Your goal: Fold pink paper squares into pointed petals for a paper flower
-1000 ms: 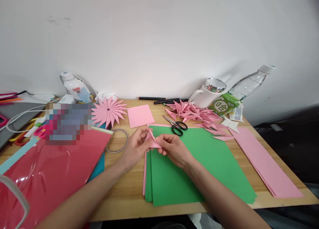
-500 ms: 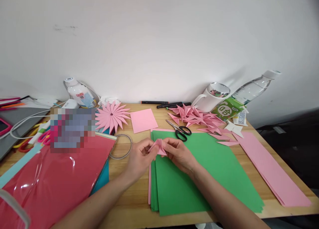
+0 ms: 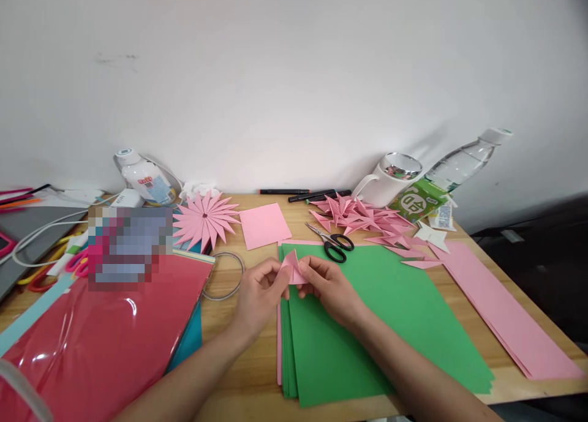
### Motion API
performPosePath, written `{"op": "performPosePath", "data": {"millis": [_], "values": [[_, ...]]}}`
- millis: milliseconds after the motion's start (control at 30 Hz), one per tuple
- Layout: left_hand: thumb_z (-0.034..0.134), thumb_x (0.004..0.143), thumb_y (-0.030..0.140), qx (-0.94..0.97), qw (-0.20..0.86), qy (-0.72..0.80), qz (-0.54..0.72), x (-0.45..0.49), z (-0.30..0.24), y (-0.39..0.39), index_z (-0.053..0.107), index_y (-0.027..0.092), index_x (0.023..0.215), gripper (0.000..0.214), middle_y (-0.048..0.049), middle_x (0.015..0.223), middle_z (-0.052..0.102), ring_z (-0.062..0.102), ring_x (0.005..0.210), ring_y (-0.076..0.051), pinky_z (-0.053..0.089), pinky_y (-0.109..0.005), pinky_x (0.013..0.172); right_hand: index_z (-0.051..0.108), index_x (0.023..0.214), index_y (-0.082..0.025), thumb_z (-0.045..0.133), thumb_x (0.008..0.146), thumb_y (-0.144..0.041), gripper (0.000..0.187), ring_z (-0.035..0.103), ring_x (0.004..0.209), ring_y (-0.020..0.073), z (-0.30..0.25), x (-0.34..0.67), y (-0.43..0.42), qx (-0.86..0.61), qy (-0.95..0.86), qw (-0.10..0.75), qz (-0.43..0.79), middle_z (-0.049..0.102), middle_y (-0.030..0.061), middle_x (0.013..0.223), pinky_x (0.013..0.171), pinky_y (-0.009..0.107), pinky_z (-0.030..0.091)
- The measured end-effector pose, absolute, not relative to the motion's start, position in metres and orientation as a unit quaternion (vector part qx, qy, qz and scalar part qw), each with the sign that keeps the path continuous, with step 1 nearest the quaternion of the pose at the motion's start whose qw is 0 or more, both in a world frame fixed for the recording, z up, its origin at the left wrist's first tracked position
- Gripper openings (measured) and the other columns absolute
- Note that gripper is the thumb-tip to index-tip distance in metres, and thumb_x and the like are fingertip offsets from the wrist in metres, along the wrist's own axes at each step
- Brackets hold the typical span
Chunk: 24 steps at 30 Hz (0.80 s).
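Observation:
A small piece of folded pink paper (image 3: 294, 269) is pinched between my two hands, its peak pointing up. My left hand (image 3: 263, 287) grips its left side with thumb and fingers. On the right side, my right hand (image 3: 327, 282) holds it the same way. Both hands are above the left edge of a stack of green paper (image 3: 381, 324). Just beyond them lie black-handled scissors (image 3: 337, 245), slightly open. A square pink sheet (image 3: 265, 225) and a pink paper pinwheel flower (image 3: 205, 215) are farther back on the left.
Folded pink pieces (image 3: 356, 217) are heaped before a white mug (image 3: 389, 180). A clear bottle (image 3: 468, 158) leans at the wall. Pink strips (image 3: 505, 312) lie at right. A tape roll (image 3: 236, 276) and a red plastic-covered pack (image 3: 119, 330) are left; markers (image 3: 316, 195) lie behind.
My fingers have pressed the pink paper closer together, and its shape is now narrower with a sharper upright peak. The view has shifted slightly.

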<state>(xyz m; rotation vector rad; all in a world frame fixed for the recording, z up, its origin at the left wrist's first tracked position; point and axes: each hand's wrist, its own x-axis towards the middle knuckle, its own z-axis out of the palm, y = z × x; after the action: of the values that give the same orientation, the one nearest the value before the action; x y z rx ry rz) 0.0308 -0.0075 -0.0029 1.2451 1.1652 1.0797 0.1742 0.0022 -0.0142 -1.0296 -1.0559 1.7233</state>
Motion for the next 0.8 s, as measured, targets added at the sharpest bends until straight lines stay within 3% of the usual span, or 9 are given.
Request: {"op": "performPosePath", "data": {"millis": [133, 367, 500, 633, 800], "values": [[0.057, 0.081, 0.033, 0.503, 0.543, 0.481, 0.470, 0.0296, -0.0064, -0.0057, 0.055, 0.015, 0.061, 0.027, 0.0029, 0.050, 0.052, 0.044, 0.044, -0.008, 0.033, -0.019, 0.043, 0.057, 0.065, -0.014, 0.072, 0.067, -0.048, 0.037, 0.047, 0.052, 0.0072, -0.0145, 0.1755, 0.0024, -0.401, -0.367, 0.401, 0.738, 0.053, -0.0020, 0.058, 0.049, 0.019, 0.040], [0.057, 0.081, 0.035, 0.506, 0.553, 0.477, 0.458, 0.0305, -0.0031, -0.0070, 0.053, 0.016, 0.059, 0.029, 0.0028, 0.048, 0.052, 0.044, 0.041, -0.008, 0.033, -0.020, 0.041, 0.055, 0.062, -0.014, 0.074, 0.065, -0.048, 0.039, 0.036, 0.041, 0.0041, -0.0178, 0.1741, -0.0012, -0.408, -0.377, 0.449, 0.700, 0.046, -0.0061, 0.047, 0.040, 0.018, 0.025], [0.056, 0.081, 0.037, 0.496, 0.560, 0.475, 0.464, 0.0293, -0.0041, -0.0065, 0.053, 0.016, 0.060, 0.030, 0.0028, 0.046, 0.052, 0.045, 0.040, -0.008, 0.033, -0.020, 0.039, 0.058, 0.062, -0.015, 0.071, 0.070, -0.048, 0.036, 0.043, 0.044, 0.0054, -0.0165, 0.1739, -0.0018, -0.421, -0.396, 0.465, 0.670, 0.051, -0.0041, 0.051, 0.043, 0.019, 0.033], [0.056, 0.081, 0.041, 0.483, 0.556, 0.486, 0.471, 0.0284, -0.0078, -0.0043, 0.053, 0.016, 0.058, 0.035, 0.0017, 0.046, 0.053, 0.046, 0.040, -0.009, 0.034, -0.020, 0.039, 0.067, 0.076, -0.015, 0.074, 0.066, -0.045, 0.032, 0.053, 0.051, 0.0095, -0.0145, 0.1760, -0.0003, -0.415, -0.406, 0.468, 0.667, 0.060, -0.0013, 0.060, 0.050, 0.023, 0.045], [0.058, 0.080, 0.041, 0.474, 0.569, 0.484, 0.466, 0.0290, -0.0085, -0.0035, 0.055, 0.016, 0.060, 0.032, 0.0023, 0.044, 0.053, 0.045, 0.038, -0.009, 0.034, -0.020, 0.037, 0.069, 0.072, -0.015, 0.078, 0.061, -0.040, 0.029, 0.054, 0.046, 0.0100, -0.0131, 0.1793, -0.0001, -0.446, -0.415, 0.464, 0.644, 0.061, -0.0009, 0.053, 0.049, 0.025, 0.048]]}}
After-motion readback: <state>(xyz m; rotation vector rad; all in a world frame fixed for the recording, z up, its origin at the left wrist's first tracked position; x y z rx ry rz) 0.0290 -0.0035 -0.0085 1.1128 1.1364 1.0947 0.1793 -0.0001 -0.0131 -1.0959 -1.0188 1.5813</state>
